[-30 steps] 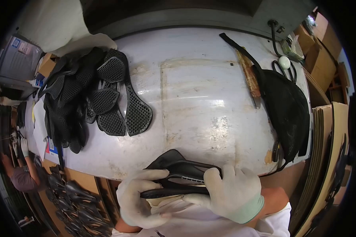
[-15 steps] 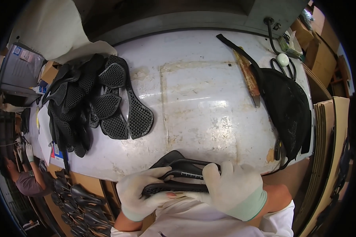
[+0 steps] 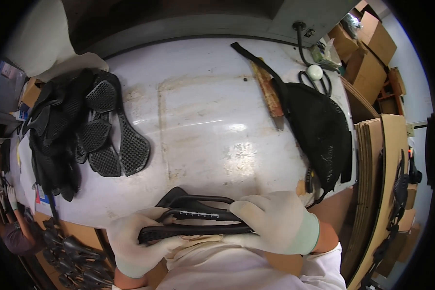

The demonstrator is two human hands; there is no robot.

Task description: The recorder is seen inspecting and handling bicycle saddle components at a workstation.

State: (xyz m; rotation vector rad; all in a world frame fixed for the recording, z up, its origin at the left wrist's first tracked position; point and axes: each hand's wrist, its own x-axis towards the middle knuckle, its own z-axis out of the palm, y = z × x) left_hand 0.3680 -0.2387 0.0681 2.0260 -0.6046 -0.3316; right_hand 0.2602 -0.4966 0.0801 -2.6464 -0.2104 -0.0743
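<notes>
Near the front edge of the table, in front of my body, I hold a black bicycle saddle point(image 3: 194, 230) between both hands. Its underside faces partly up, showing dark rails with pale scale marks. My left hand point(image 3: 134, 238), in a white glove, grips one end, with the thumb along the near edge. At the other end my right hand point(image 3: 275, 221), gloved in white with a green cuff, has its fingers over the rails and its thumb below. The gloves hide both ends of the saddle.
Black honeycomb saddle pads point(image 3: 105, 161) lie heaped on the white table point(image 3: 203, 145) at the left. A rusty blade point(image 3: 268, 94) and a black mesh bag point(image 3: 320, 128) lie right. Saddles point(image 3: 77, 253) sit low left; cardboard sheets point(image 3: 368, 169) stand right. A co-worker point(image 3: 17, 234) is far left.
The view has swung right, so the table's things appear further left. My right fingers, raised before, now lie lower over the saddle. Both hands keep hold of it, and more of its rails shows.
</notes>
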